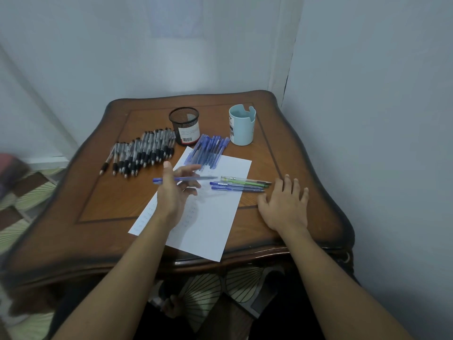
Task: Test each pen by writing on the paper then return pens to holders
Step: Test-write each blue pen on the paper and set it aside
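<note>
Your left hand [176, 186] loosely grips a blue pen [208, 178] over the paper [210, 217], its long axis running crosswise. Your right hand [285, 204] lies flat, fingers spread, on the bench [98, 192] just right of the paper.

Your pens lie out in bunches around the paper, with both holders standing behind them.

The white paper [213, 217] lies slanted in front of you, with faint marks down its left part. Your left hand [176, 190] holds one blue pen [196, 178] level above it, pointing side to side. Four loose pens [240, 185], two blue, one green and one clear, lie side by side across the sheet's right edge. A bunch of blue capped pens [208, 150] rests on its far corner, just beside the black mesh holder [184, 126]. The black-grip pens [142, 150] are fanned out left of that. The pale blue holder [242, 126] stands upright to the right.
</note>
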Demonstrator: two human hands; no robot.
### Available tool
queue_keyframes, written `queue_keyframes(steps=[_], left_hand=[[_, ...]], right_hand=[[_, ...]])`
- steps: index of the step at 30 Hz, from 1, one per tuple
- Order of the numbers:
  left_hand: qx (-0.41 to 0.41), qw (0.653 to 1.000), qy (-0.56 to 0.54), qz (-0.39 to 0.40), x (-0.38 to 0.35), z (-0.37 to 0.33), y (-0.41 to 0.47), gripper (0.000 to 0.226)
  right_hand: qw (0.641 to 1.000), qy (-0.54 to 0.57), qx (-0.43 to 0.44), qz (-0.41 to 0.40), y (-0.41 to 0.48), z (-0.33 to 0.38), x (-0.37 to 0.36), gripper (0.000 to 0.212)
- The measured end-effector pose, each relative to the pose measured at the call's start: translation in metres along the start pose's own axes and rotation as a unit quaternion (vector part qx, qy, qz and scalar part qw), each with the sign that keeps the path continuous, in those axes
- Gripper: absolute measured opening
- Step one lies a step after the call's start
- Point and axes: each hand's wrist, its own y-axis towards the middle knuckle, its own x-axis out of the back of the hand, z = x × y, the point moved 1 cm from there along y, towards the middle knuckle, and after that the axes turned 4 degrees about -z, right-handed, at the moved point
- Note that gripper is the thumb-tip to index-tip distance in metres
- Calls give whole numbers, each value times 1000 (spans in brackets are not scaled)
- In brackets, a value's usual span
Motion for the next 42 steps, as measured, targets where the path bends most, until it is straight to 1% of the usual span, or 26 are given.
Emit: queue_keyframes(steps=[1,2,5,6,9,13,15,18,21,24,29,32,34,36,42], left_hand=[[-11,1000,23,11,6,2,-2,70],[-23,998,53,14,11,3,-4,64],[-85,980,177,16,25,6,-9,28],[-106,971,212,22,29,7,-11,21],[-129,954,268,35,38,8,-16,18],[-110,958,262,51,41,7,-24,10],[-114,953,278,41,41,9,-28,11],[-121,954,276,-11,46,13,-29,21],[-126,959,250,-44,50,15,-28,18],[-143,951,270,-53,50,17,-30,15],[-159,938,303,-49,51,19,-29,18],[-163,928,333,-37,47,20,-30,30],[-166,922,348,-32,46,21,-29,29],[-163,923,346,-36,48,22,-27,27],[-185,921,343,-25,48,22,-26,36]], right_hand=[[1000,2,0,0,-1,0,0,66],[1000,2,0,1,-1,0,0,66],[1000,2,0,2,-1,0,1,66],[1000,4,0,2,-1,0,2,65],[1000,4,0,0,-1,0,2,65],[1000,-1,2,2,-1,0,1,67],[1000,-1,1,2,-1,0,1,68],[1000,-3,0,3,-1,0,1,67],[1000,-5,3,9,-2,0,2,67],[1000,-2,5,9,-2,0,4,67],[1000,-5,4,8,-3,1,4,67],[1000,-5,4,8,-2,0,2,67],[1000,-7,3,8,-2,0,2,67],[1000,-8,2,7,-2,0,2,67],[1000,-9,2,6,-2,0,2,67]])
